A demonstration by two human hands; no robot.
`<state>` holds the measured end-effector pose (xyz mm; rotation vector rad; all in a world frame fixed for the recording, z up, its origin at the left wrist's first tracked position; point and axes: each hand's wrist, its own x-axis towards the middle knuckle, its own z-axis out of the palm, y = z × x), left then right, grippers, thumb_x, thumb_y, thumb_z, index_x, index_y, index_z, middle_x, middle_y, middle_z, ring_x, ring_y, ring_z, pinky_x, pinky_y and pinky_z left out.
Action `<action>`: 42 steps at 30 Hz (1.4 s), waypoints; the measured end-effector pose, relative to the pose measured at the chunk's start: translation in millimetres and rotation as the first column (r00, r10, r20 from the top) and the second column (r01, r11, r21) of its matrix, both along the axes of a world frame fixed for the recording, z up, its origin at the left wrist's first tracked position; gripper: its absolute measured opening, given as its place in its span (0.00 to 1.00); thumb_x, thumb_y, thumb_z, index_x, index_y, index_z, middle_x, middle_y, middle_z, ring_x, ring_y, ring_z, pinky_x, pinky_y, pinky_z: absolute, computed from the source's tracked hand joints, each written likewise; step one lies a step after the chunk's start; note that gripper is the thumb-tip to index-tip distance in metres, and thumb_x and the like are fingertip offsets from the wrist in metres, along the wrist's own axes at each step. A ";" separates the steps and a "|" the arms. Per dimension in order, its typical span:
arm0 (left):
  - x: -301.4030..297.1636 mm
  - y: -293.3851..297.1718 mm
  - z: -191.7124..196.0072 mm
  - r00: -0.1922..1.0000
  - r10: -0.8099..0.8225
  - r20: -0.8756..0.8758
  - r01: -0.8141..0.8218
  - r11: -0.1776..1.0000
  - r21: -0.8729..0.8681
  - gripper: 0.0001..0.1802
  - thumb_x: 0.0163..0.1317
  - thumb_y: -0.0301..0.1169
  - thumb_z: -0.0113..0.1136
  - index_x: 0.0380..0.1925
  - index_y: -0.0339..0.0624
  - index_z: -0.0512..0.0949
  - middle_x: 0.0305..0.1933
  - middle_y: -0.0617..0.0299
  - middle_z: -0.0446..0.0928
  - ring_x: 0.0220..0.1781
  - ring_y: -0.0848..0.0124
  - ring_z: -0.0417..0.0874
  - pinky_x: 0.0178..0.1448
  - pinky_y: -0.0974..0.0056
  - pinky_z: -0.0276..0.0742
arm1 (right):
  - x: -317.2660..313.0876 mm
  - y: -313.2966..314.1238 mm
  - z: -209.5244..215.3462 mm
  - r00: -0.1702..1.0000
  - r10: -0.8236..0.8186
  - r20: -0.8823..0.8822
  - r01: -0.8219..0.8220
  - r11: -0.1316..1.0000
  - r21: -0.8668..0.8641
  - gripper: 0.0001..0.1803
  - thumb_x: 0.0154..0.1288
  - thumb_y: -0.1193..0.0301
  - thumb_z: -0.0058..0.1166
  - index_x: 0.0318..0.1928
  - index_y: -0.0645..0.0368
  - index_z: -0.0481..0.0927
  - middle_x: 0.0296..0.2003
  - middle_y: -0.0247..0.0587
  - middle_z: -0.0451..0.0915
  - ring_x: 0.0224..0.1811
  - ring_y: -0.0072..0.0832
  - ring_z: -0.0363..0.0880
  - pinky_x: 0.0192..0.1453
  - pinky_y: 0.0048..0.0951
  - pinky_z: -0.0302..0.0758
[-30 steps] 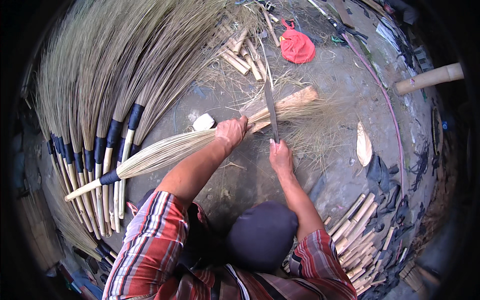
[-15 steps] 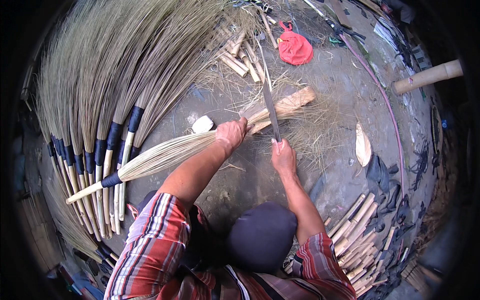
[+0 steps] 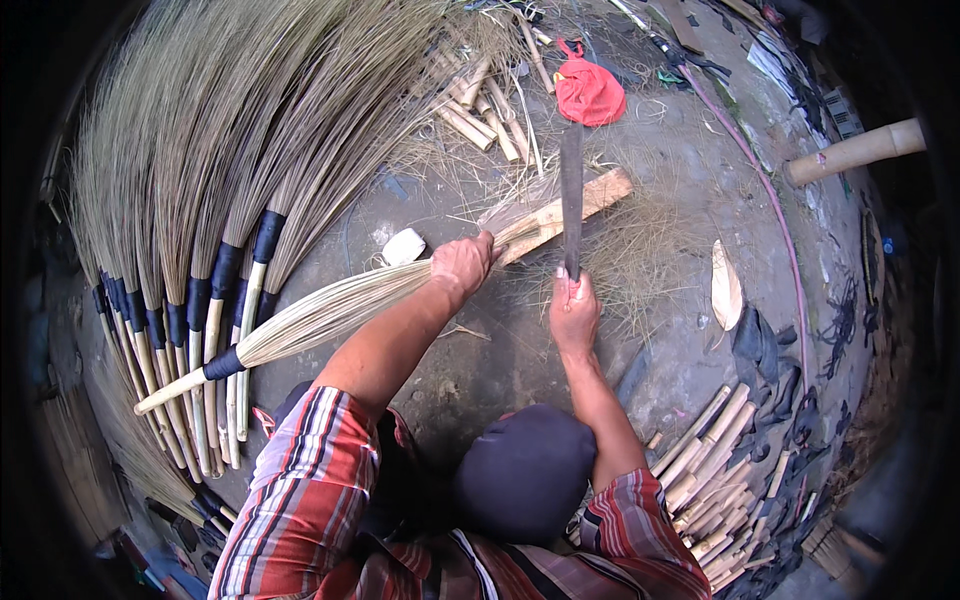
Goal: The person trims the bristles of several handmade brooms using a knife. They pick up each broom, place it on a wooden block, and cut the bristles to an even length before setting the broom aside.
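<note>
Head view: the blade [image 3: 572, 190], gripped by its near end in the closed fingers of the right hand [image 3: 574, 312], has shifted rightward over the wooden board [image 3: 602, 194], whose right part now shows barer, suggesting that the bristle ends have been cut through. The left hand [image 3: 464, 263] remains wrapped round the bristles of one broom [image 3: 325, 315], which slants from lower left up to the board. Counted: one blade, one board, one red pouch [image 3: 590, 94], one white block [image 3: 403, 247], one dry leaf [image 3: 726, 286]; the brooms laid at left [image 3: 240, 130] overlap too closely to count.
</note>
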<state>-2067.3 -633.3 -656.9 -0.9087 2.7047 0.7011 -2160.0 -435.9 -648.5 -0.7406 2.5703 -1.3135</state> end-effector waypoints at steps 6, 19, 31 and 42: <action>-2.6 -16.5 14.3 0.998 -0.029 0.050 0.023 0.994 0.110 0.32 0.76 0.61 0.47 0.50 0.39 0.77 0.44 0.37 0.85 0.50 0.40 0.86 0.54 0.42 0.80 | -9.6 3.7 -26.1 0.975 0.095 0.201 -0.147 0.953 0.266 0.20 0.75 0.56 0.57 0.43 0.63 0.78 0.30 0.59 0.82 0.36 0.58 0.85 0.42 0.52 0.79; 52.7 -69.2 228.4 0.944 -0.290 -0.155 0.309 0.945 0.112 0.55 0.60 0.66 0.66 0.73 0.35 0.64 0.71 0.37 0.70 0.73 0.45 0.72 0.76 0.48 0.68 | 16.9 -97.8 107.7 0.502 0.603 0.620 -0.088 0.749 -0.657 0.30 0.75 0.63 0.60 0.71 0.63 0.69 0.66 0.45 0.74 0.62 0.35 0.78 0.63 0.41 0.78; 458.4 -103.8 167.1 0.870 0.319 0.376 -0.321 0.945 -0.059 0.67 0.37 0.51 0.87 0.77 0.46 0.59 0.73 0.45 0.70 0.76 0.47 0.69 0.79 0.46 0.63 | 29.0 -135.7 101.6 0.392 0.511 0.765 0.136 0.790 -0.598 0.19 0.76 0.67 0.56 0.62 0.61 0.77 0.57 0.43 0.82 0.58 0.33 0.83 0.61 0.39 0.82; 511.7 -33.8 205.4 0.794 0.592 -0.142 -0.608 0.757 -0.239 0.29 0.50 0.47 0.73 0.48 0.44 0.77 0.46 0.48 0.82 0.53 0.46 0.84 0.57 0.47 0.80 | -27.3 -156.8 91.9 0.617 0.364 0.697 0.093 0.847 -0.524 0.53 0.76 0.30 0.27 0.79 0.67 0.48 0.77 0.61 0.59 0.78 0.50 0.63 0.81 0.54 0.62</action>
